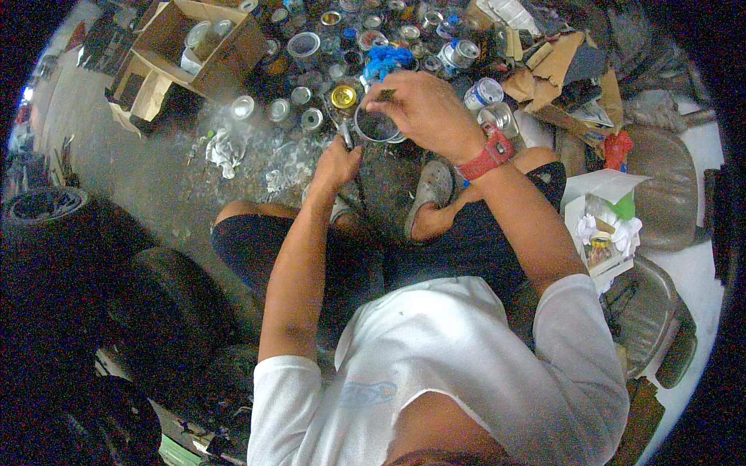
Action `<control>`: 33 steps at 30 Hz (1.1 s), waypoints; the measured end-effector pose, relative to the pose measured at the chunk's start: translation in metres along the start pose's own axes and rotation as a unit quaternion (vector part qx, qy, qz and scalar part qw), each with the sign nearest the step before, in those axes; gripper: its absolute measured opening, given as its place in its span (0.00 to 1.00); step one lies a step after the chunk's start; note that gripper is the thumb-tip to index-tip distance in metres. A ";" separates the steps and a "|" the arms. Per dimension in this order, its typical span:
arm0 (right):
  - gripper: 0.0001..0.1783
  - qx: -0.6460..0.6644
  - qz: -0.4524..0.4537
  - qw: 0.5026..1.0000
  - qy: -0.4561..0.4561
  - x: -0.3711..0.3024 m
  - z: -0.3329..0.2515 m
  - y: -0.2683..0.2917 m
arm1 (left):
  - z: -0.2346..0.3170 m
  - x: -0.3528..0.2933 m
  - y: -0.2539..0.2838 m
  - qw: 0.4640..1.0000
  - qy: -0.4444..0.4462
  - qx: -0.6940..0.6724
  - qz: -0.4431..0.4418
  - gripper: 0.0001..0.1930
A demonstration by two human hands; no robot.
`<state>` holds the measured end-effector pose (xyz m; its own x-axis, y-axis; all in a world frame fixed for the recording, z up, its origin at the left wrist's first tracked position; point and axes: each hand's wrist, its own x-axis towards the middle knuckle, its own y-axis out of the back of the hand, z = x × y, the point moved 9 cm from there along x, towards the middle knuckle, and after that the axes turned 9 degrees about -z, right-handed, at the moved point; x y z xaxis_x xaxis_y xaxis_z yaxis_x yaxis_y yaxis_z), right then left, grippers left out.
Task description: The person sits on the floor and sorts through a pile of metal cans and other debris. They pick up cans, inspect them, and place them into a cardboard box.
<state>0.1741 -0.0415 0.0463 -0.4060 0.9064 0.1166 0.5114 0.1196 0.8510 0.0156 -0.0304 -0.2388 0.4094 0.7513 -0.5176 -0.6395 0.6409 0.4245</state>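
My left hand (339,165) is closed around the end of a slim grey metal tool (346,133), whose kind is unclear; it points away from me beside an open round can (376,129). Over that can, my right hand (431,109) is bent at the wrist with its fingers drawn together. A small dark piece (386,95) shows at the fingertips, too blurred to name. A gold-coloured tin (343,97) stands just left of the can. Behind my right hand lies a bunched blue cloth or plastic (387,62).
Several cans and jars crowd the floor ahead, among them a blue-and-white can (483,94). An open cardboard box (194,46) stands at the far left. Crumpled white paper (225,152) lies on the floor. Tyres (167,311) stack up at left, and brown chairs (660,186) stand at right.
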 end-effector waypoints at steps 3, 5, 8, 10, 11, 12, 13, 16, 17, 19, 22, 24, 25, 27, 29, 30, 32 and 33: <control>0.11 -0.085 -0.082 0.992 -0.039 0.000 0.003 -0.010 | -0.002 0.003 -0.003 0.999 0.032 0.008 -0.010 0.34; 0.11 -0.040 -0.029 0.999 -0.020 -0.004 0.004 -0.002 | 0.007 0.002 -0.005 1.000 0.022 0.009 -0.011 0.34; 0.10 -0.039 -0.027 0.999 -0.026 -0.002 0.004 -0.004 | 0.001 0.004 -0.003 1.000 0.004 -0.003 0.005 0.34; 0.11 -0.037 -0.031 0.999 -0.020 -0.001 0.002 -0.006 | -0.002 0.005 -0.002 1.000 0.002 0.001 0.014 0.33; 0.11 -0.024 -0.022 0.999 -0.006 -0.001 0.001 -0.004 | -0.001 0.005 -0.002 1.000 0.006 0.010 0.016 0.33; 0.11 -0.011 -0.013 1.000 0.008 -0.001 0.000 -0.003 | 0.001 0.005 -0.001 1.000 0.011 0.019 0.018 0.32; 0.11 -0.025 -0.041 0.999 -0.015 0.000 0.003 -0.007 | 0.002 0.004 0.001 0.999 0.004 0.024 0.029 0.32; 0.12 -0.036 -0.068 0.995 -0.065 -0.001 0.012 -0.006 | 0.010 -0.002 0.006 0.998 -0.013 0.037 0.053 0.31; 0.13 -0.018 -0.036 0.997 -0.070 -0.004 0.015 0.001 | 0.016 -0.005 0.007 0.997 -0.017 0.041 0.056 0.31; 0.14 -0.052 -0.012 0.996 -0.073 -0.006 0.013 0.004 | 0.017 -0.005 0.007 0.998 -0.018 0.024 0.048 0.30; 0.15 -0.119 -0.017 0.992 -0.047 -0.012 0.003 -0.006 | 0.010 -0.001 0.008 0.999 -0.021 -0.011 0.037 0.29; 0.15 -0.041 0.006 0.999 -0.007 -0.018 0.002 -0.007 | 0.016 -0.003 0.008 0.998 -0.036 -0.003 0.057 0.29; 0.15 -0.060 -0.008 0.997 -0.040 -0.017 0.006 -0.007 | 0.015 -0.003 0.008 0.998 -0.039 0.003 0.058 0.29; 0.14 -0.098 -0.035 0.989 -0.106 -0.015 0.013 -0.004 | 0.012 -0.003 0.009 0.997 -0.044 0.013 0.059 0.28; 0.14 -0.015 0.027 0.999 -0.012 -0.019 0.010 -0.003 | 0.013 -0.002 0.007 0.998 -0.025 0.012 0.051 0.28; 0.13 0.026 0.057 0.997 0.036 -0.021 0.007 0.000 | 0.012 -0.002 0.006 0.999 -0.015 0.012 0.048 0.28; 0.13 -0.047 0.009 0.999 -0.015 -0.018 0.011 -0.003 | 0.016 -0.006 0.008 0.999 -0.001 0.019 0.040 0.28; 0.12 -0.083 -0.015 0.996 -0.041 -0.018 0.014 -0.004 | 0.018 -0.008 0.008 0.999 0.006 0.022 0.037 0.28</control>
<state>0.1896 -0.0522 0.0333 -0.3530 0.9341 0.0530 0.3644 0.0851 0.9274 0.0190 -0.0281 -0.2179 0.3550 0.7948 -0.4923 -0.6379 0.5909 0.4939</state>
